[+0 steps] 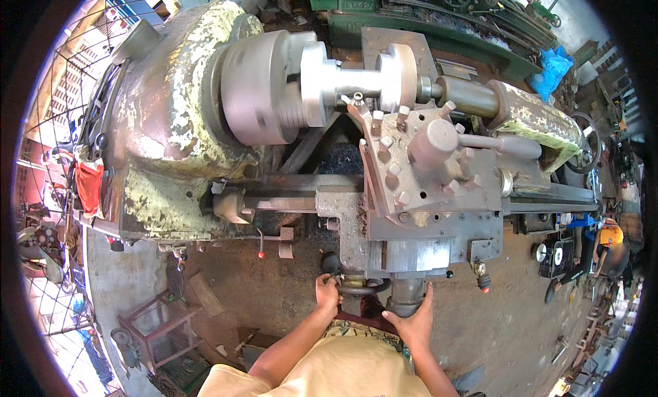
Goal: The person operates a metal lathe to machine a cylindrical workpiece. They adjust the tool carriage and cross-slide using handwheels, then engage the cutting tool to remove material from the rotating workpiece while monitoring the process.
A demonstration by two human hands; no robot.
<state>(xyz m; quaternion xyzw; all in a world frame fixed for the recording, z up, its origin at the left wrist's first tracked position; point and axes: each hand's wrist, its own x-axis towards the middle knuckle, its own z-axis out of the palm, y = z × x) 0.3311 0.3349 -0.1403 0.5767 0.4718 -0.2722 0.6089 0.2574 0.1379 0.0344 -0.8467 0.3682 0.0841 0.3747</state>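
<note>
A large metal lathe stands before me. Its grey chuck is blurred, as if spinning, and holds a shiny flanged metal workpiece. The tailstock supports the far right end of the piece. A cutting tool on the bolted tool post sits close to the workpiece's narrow middle; contact is hard to make out. My left hand is closed on the rim of the carriage handwheel. My right hand curves around the round cross-slide knob, thumb and a finger on opposite sides.
A red-tipped lever and another red-knobbed lever project from the lathe's front. A rusty metal frame stands on the floor at left. Behind are a green machine and a blue bag. Another person is far right.
</note>
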